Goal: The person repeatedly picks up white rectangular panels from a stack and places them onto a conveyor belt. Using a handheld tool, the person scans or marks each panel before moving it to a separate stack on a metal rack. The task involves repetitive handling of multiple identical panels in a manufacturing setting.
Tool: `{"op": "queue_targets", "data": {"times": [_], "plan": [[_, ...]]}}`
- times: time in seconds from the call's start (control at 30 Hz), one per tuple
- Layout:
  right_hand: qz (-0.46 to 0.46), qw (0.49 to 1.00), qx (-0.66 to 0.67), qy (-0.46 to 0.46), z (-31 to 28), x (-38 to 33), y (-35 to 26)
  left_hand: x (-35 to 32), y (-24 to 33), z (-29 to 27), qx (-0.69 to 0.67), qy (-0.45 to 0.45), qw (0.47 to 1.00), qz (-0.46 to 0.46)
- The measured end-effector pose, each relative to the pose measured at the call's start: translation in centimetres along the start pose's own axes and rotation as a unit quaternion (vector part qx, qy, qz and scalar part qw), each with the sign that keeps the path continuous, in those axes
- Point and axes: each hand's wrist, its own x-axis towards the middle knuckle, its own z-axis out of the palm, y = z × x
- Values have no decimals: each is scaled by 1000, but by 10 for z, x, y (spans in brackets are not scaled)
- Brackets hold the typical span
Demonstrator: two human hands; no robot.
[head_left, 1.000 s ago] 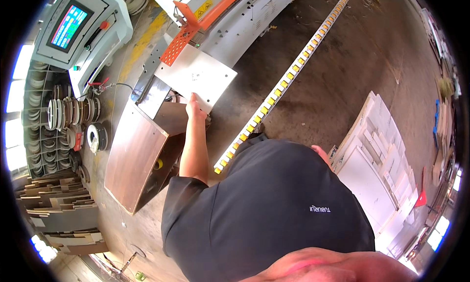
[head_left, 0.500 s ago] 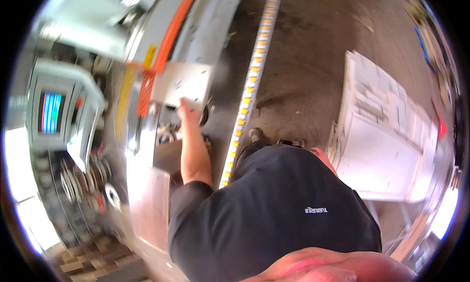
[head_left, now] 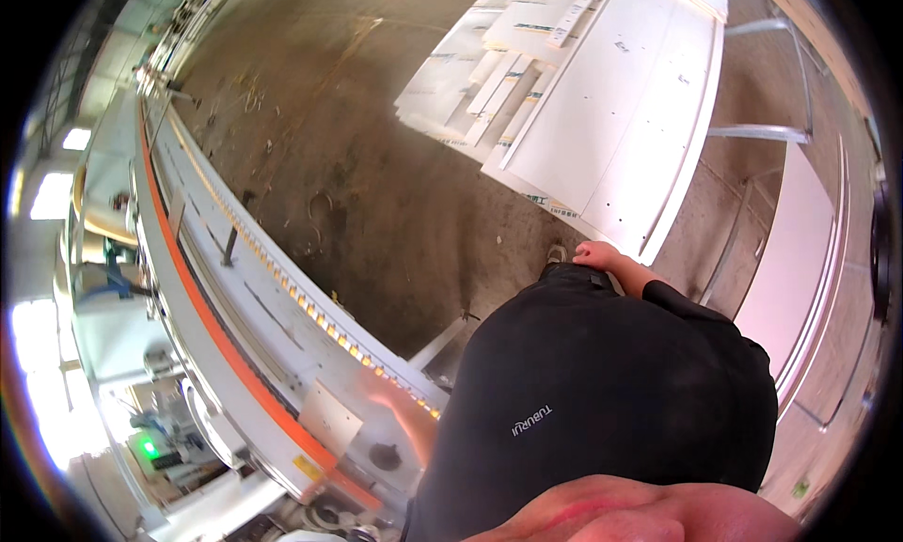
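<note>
L hand [head_left: 400,406] blurred, low over the machine bed [head_left: 254,307], just beside the roller strip [head_left: 310,312] w/ yellow dots; can't tell how open it is or if it grips anything. Small pale plate [head_left: 329,418] sits on the bed just left of it, near but apart as far as I can see. Black knob [head_left: 384,455] just below the hand. Orange rail [head_left: 216,340] runs along the bed's far side. R hand [head_left: 597,255] at hip level by the black shirt [head_left: 602,401], fingers loosely curled, nothing in it, close to the edge of a big white panel [head_left: 621,119]. More white boards [head_left: 489,62] stacked on the floor beyond. Another panel [head_left: 800,260] stands at right edge
</note>
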Motion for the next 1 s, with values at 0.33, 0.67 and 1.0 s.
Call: {"op": "queue_targets", "data": {"times": [0.33,0.67,1.0], "plan": [[74,978,26,194,-101,58,80,-149,84,328,290,-566,765,99],[281,944,114,127,-194,121,71,-235,87,639,374,-741,480,284],[302,932,193,47,-229,125,55,-409,45,1044,236,-651,486,533]]}}
